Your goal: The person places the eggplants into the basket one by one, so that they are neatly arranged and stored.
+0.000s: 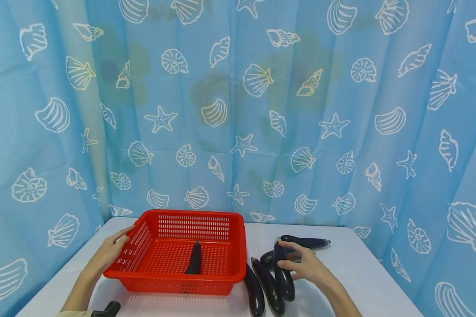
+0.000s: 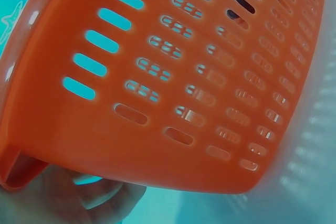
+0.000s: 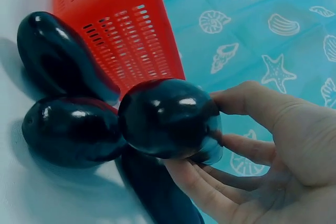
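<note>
My right hand (image 1: pixel 307 263) holds a dark purple eggplant (image 1: pixel 282 275) between thumb and fingers; in the right wrist view its rounded, shiny end (image 3: pixel 168 119) faces the camera. Two more eggplants lie just left of it, one (image 1: pixel 267 284) beside the held one and another (image 1: pixel 255 293) along the basket's right side. Behind my fingers lies a partly hidden eggplant (image 1: pixel 266 259). My left hand (image 1: pixel 110 251) grips the left rim of a red plastic basket (image 1: pixel 174 277); its curled fingers (image 2: pixel 123 200) show past the basket's wall. A single eggplant (image 1: pixel 195 259) lies inside the basket.
One more eggplant (image 1: pixel 305 241) lies farther back on the white table (image 1: pixel 361 268). A blue curtain (image 1: pixel 238 110) with white shell and starfish prints hangs behind the table and along its sides. A black object (image 1: pixel 112 308) is near my left wrist.
</note>
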Demonstrator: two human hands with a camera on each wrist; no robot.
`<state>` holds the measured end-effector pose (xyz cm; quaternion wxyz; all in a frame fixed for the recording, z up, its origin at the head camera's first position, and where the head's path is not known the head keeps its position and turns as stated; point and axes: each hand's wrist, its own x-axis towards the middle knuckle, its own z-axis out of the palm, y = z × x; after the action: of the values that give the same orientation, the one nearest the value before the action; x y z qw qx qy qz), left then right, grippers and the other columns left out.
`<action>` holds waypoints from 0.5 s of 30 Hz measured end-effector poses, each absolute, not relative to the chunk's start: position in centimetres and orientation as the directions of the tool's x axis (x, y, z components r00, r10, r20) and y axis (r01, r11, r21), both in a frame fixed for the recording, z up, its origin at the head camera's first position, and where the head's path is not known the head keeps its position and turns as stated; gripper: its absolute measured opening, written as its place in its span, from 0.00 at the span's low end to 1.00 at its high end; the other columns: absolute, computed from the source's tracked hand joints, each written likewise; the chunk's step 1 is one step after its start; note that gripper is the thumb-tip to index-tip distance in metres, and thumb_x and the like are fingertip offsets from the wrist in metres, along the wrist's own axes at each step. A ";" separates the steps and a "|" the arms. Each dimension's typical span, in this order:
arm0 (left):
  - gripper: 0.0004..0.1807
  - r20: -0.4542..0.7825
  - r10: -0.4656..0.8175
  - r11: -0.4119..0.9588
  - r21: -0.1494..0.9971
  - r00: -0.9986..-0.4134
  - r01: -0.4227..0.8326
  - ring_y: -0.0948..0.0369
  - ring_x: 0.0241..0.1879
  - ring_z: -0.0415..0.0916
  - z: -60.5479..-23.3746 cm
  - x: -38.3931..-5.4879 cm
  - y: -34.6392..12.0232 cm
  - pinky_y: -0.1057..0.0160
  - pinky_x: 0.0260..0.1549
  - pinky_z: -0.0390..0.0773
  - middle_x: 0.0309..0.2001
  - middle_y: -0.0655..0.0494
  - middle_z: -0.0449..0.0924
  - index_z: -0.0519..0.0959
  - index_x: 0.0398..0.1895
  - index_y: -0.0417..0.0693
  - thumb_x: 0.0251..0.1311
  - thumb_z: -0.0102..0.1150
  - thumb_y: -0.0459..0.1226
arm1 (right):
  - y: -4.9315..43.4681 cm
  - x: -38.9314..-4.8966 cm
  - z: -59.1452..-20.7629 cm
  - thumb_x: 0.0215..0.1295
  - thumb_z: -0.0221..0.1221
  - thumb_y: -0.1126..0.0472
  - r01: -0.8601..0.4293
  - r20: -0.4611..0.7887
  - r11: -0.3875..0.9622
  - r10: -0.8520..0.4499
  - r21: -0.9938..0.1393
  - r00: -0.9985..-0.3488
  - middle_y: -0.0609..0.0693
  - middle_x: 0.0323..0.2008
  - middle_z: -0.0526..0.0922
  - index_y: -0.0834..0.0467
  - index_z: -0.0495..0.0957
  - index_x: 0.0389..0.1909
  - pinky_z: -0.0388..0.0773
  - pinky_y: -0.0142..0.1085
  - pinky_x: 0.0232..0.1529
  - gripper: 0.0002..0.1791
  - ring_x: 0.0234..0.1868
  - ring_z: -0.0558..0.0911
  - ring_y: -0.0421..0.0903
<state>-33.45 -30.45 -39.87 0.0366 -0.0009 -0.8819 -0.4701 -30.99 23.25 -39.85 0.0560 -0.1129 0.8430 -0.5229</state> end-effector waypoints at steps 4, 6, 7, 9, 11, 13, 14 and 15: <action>0.30 0.068 -0.024 0.550 0.834 -0.997 0.044 0.55 0.44 0.81 -39.8 -33.5 -30.6 0.56 0.37 0.87 0.68 0.25 0.60 0.51 0.77 0.44 0.76 0.34 0.45 | 22.6 -31.0 -39.7 0.61 0.66 0.54 -0.142 0.041 0.441 -0.230 -0.886 -0.972 0.67 0.51 0.80 0.60 0.64 0.70 0.86 0.46 0.36 0.38 0.44 0.85 0.51; 0.30 0.073 -0.019 0.550 0.834 -0.997 0.051 0.54 0.44 0.80 -39.8 -33.6 -30.6 0.56 0.38 0.87 0.68 0.26 0.60 0.51 0.77 0.43 0.76 0.34 0.44 | 22.3 -31.0 -39.6 0.60 0.67 0.54 -0.142 0.045 0.443 -0.223 -0.885 -0.974 0.67 0.51 0.81 0.60 0.65 0.70 0.86 0.46 0.35 0.39 0.44 0.85 0.51; 0.30 0.077 -0.019 0.552 0.832 -0.997 0.054 0.54 0.45 0.80 -39.8 -33.6 -30.6 0.56 0.39 0.87 0.68 0.26 0.60 0.52 0.77 0.43 0.76 0.34 0.44 | 22.1 -31.0 -39.5 0.60 0.67 0.54 -0.144 0.047 0.443 -0.223 -0.885 -0.974 0.67 0.51 0.81 0.60 0.65 0.70 0.86 0.46 0.35 0.39 0.44 0.85 0.51; 0.30 0.082 -0.018 0.557 0.829 -0.996 0.058 0.53 0.45 0.80 -39.8 -33.6 -30.7 0.56 0.39 0.86 0.68 0.26 0.60 0.52 0.77 0.43 0.76 0.34 0.44 | 21.8 -31.1 -39.4 0.60 0.67 0.54 -0.150 0.052 0.439 -0.229 -0.886 -0.972 0.67 0.52 0.81 0.60 0.65 0.70 0.86 0.45 0.35 0.39 0.44 0.85 0.51; 0.30 0.078 -0.020 0.559 0.827 -0.997 0.054 0.53 0.46 0.80 -39.8 -33.6 -30.6 0.56 0.39 0.86 0.68 0.26 0.60 0.52 0.77 0.43 0.76 0.34 0.43 | 21.5 -31.1 -39.2 0.61 0.67 0.54 -0.157 0.055 0.428 -0.242 -0.890 -0.969 0.67 0.52 0.80 0.60 0.64 0.70 0.86 0.45 0.35 0.39 0.43 0.85 0.51; 0.30 0.071 -0.022 0.554 0.831 -0.997 0.047 0.53 0.46 0.80 -39.9 -33.6 -30.6 0.56 0.39 0.86 0.69 0.26 0.59 0.51 0.77 0.43 0.76 0.34 0.44 | 21.2 -31.2 -39.0 0.61 0.66 0.54 -0.168 0.061 0.425 -0.254 -0.890 -0.965 0.67 0.52 0.80 0.60 0.64 0.71 0.86 0.45 0.35 0.39 0.44 0.85 0.50; 0.30 0.069 -0.023 0.551 0.833 -0.997 0.045 0.53 0.46 0.80 -39.9 -33.5 -30.6 0.56 0.39 0.86 0.69 0.26 0.59 0.51 0.77 0.44 0.76 0.34 0.44 | 21.1 -31.3 -38.8 0.62 0.66 0.53 -0.174 0.065 0.426 -0.257 -0.888 -0.964 0.67 0.53 0.80 0.60 0.64 0.71 0.86 0.45 0.35 0.38 0.44 0.85 0.50; 0.30 0.066 -0.024 0.548 0.836 -0.998 0.042 0.53 0.46 0.80 -39.9 -33.5 -30.6 0.56 0.39 0.86 0.69 0.26 0.59 0.51 0.77 0.44 0.76 0.34 0.44 | 20.9 -31.3 -38.7 0.62 0.66 0.53 -0.180 0.070 0.429 -0.260 -0.885 -0.963 0.67 0.53 0.80 0.60 0.64 0.71 0.86 0.45 0.36 0.38 0.44 0.85 0.50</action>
<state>-33.55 -30.55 -39.91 0.0349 -0.0051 -0.8789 -0.4756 -31.32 20.95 -38.69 0.0385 -0.1302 0.8444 -0.5182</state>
